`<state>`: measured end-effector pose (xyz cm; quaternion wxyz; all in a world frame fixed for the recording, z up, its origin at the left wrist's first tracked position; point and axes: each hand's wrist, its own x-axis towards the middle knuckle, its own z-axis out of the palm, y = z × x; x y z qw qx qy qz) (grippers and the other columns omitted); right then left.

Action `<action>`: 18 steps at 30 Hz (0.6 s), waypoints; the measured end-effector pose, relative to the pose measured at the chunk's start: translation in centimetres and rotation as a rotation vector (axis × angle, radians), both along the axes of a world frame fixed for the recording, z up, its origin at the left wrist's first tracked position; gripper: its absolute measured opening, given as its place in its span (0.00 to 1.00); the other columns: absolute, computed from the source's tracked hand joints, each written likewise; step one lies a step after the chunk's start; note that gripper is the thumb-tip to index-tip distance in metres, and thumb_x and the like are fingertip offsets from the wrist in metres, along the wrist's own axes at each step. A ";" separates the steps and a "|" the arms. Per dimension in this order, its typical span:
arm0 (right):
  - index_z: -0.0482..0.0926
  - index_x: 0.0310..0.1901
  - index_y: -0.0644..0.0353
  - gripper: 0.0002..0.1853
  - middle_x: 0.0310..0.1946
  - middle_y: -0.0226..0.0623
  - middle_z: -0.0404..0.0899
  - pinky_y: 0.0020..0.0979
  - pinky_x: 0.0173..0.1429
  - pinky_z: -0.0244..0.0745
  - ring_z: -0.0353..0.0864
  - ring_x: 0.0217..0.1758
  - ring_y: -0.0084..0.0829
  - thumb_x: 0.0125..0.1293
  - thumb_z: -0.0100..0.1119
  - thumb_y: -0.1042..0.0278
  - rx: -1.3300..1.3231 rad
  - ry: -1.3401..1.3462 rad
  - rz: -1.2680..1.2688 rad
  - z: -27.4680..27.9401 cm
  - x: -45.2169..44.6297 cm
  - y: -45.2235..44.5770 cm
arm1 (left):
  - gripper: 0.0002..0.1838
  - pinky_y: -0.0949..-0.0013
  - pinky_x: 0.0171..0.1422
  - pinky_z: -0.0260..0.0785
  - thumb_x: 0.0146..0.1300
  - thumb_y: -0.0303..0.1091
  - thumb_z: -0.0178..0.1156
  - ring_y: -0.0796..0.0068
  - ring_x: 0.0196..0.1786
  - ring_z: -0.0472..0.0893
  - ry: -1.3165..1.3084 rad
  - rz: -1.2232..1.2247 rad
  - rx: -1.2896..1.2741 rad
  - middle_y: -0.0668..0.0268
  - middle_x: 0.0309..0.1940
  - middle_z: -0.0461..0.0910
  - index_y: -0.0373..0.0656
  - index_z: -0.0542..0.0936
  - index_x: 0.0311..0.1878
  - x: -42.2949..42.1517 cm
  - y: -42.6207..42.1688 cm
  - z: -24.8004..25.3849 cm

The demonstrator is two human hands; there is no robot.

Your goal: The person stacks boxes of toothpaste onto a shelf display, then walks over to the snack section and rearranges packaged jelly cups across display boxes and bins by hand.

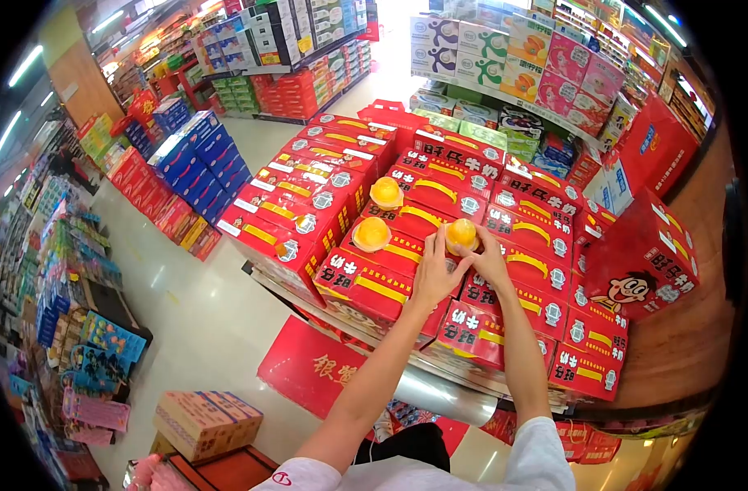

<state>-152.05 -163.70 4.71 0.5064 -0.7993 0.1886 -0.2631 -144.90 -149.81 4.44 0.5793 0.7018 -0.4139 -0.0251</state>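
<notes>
I stand at the near edge of a broad stack of red milk boxes (341, 274), and every place here is told from it. Above its middle, my left hand (434, 274) and my right hand (490, 260) come together on 1 held yellow cup (461, 234). My left fingers press its left side while my right fingers close on its right side, so the 2 hands grasp it together. I cannot tell whether its base touches the box below.

On top of the stack, left of my hands, sit 2 more yellow cups: 1 near yellow cup (371, 234), and just beyond it 1 far yellow cup (386, 193), the 2 close together but apart.

Left of the stack, blue boxes (214, 155) are piled on the floor. At its right end stands a red box with a cartoon face (636, 266), tilted. Beyond its far side rise pastel cartons (525, 61). On its near side, to the left, are a red panel with gold characters (308, 360) and a tan cardboard box (202, 425).
</notes>
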 end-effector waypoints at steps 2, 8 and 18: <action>0.72 0.57 0.64 0.30 0.49 0.39 0.79 0.30 0.56 0.72 0.78 0.53 0.28 0.54 0.70 0.62 -0.131 -0.030 0.029 -1.1 0.3 0.0 | 0.42 0.56 0.61 0.65 0.55 0.45 0.68 0.48 0.59 0.69 -0.053 0.047 0.017 0.47 0.58 0.64 0.34 0.60 0.66 0.1 0.2 -0.5; 0.73 0.55 0.63 0.31 0.49 0.38 0.75 0.30 0.59 0.69 0.76 0.53 0.31 0.49 0.73 0.64 0.002 0.025 0.200 1.2 -0.8 1.6 | 0.41 0.48 0.69 0.55 0.54 0.45 0.69 0.42 0.65 0.58 -0.152 0.114 0.018 0.43 0.62 0.57 0.34 0.61 0.64 -0.9 2.4 -0.6; 0.79 0.50 0.58 0.31 0.63 0.40 0.68 0.45 0.69 0.57 0.62 0.67 0.44 0.41 0.72 0.57 -0.637 -0.078 0.157 1.9 -0.1 3.6 | 0.42 0.50 0.75 0.48 0.52 0.25 0.66 0.44 0.73 0.48 -0.170 0.080 0.071 0.49 0.70 0.51 0.34 0.56 0.69 -2.0 6.3 -0.7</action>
